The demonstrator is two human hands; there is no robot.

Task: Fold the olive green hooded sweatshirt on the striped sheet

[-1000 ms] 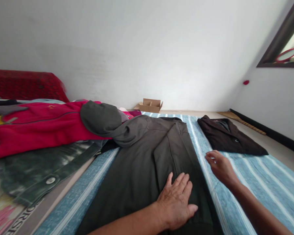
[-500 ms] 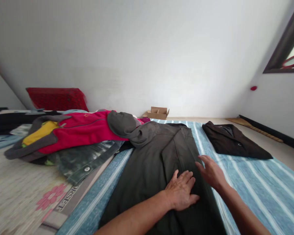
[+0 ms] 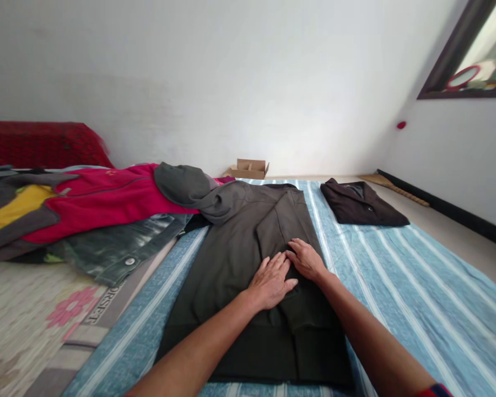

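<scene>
A dark grey-green long-sleeved top point(image 3: 223, 275) lies spread on a blue striped sheet point(image 3: 392, 298). Its right side is folded inward, with that sleeve running down along the body; the other sleeve stretches left over the clothes pile. My left hand point(image 3: 273, 281) rests flat on the folded sleeve, fingers extended. Just beyond it, my right hand point(image 3: 306, 259) lies on the same sleeve near the garment's right edge, fingers stretched out and almost touching the left hand. Neither hand grasps the cloth.
To the left are a pink and grey zip jacket point(image 3: 107, 198) and a dark denim garment point(image 3: 119, 251) on a flowered mat point(image 3: 20, 309). A folded dark brown jacket point(image 3: 364, 204) lies at right. Against the wall stand a cardboard box point(image 3: 250, 168) and a red covered block point(image 3: 45, 143).
My right hand has come in from beside the top and now lies on the sleeve next to my left hand. The view has turned right and down, showing the top's hem.
</scene>
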